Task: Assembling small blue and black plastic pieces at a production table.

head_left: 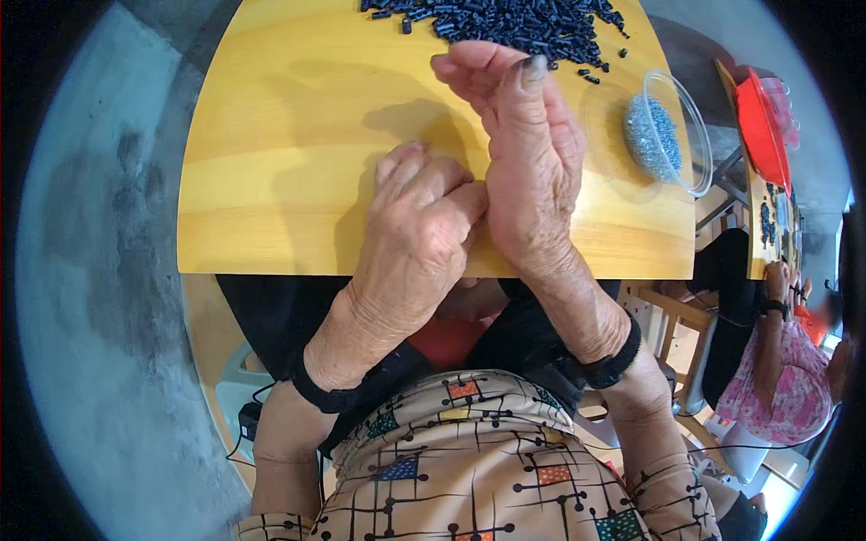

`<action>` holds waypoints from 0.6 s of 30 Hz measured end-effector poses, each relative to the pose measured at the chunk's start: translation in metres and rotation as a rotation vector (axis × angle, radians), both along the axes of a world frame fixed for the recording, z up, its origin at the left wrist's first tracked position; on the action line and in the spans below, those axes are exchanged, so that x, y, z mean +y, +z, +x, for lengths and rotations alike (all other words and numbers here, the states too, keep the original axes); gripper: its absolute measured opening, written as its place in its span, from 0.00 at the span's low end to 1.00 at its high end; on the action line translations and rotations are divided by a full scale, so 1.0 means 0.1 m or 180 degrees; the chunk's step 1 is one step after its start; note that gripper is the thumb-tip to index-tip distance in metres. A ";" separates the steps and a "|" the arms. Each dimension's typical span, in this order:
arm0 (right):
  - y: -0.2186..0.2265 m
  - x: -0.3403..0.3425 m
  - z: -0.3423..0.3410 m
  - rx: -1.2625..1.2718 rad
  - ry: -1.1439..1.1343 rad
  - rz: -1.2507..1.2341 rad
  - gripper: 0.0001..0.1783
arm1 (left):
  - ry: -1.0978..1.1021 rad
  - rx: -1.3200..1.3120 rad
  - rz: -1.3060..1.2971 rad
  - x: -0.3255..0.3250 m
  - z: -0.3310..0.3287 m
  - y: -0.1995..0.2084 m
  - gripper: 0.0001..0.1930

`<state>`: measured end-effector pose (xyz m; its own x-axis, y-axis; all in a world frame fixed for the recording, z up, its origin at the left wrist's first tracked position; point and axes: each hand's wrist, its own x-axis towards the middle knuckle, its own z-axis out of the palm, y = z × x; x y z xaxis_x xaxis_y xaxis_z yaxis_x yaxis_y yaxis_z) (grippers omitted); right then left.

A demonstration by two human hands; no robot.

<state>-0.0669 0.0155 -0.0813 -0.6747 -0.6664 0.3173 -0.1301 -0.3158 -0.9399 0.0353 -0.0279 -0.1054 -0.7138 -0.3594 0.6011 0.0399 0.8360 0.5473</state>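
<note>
My left hand (418, 212) is over the near part of the yellow wooden table (271, 171), back of the hand up and fingers curled under. Anything inside it is hidden. Its thumb reaches toward my right hand (532, 153) and appears to touch its heel. The right hand is raised on its side, thumb stretched up and fingers bent loosely to the left; nothing shows in it. Beyond the hands lies a loose pile of small black cylindrical pieces (528, 27). To the right of my right hand, a clear round tub (690, 162) holds many small silvery pieces (651, 137).
A few black pieces (591, 79) lie loose by the pile's edge. At the far right, another person in a pink patterned top (780, 379) sits at a second table, with a red tray (762, 131) beyond. A grey wall (99, 270) stands on the left.
</note>
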 end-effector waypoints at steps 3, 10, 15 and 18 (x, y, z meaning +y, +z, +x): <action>-0.03 0.02 -0.03 -0.0037 0.0018 0.0058 0.28 | -0.0055 -0.0038 -0.0065 0.02 -0.02 -0.01 0.06; 0.05 0.02 -0.05 -0.0173 -0.0007 0.0111 0.27 | 0.0020 -0.0057 -0.0125 0.05 -0.05 0.05 0.09; 0.03 -0.02 -0.02 -0.0305 0.0035 0.0190 0.27 | 0.0076 -0.0075 0.0016 0.04 -0.04 0.04 0.10; 0.02 -0.02 -0.03 -0.0314 0.0085 0.0256 0.26 | 0.0134 -0.0140 0.0045 0.04 -0.05 0.07 0.10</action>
<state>-0.0700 0.0130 -0.0791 -0.6816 -0.7052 0.1951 -0.0282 -0.2411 -0.9701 0.0306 -0.0239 -0.0981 -0.7235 -0.3978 0.5642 -0.0193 0.8286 0.5595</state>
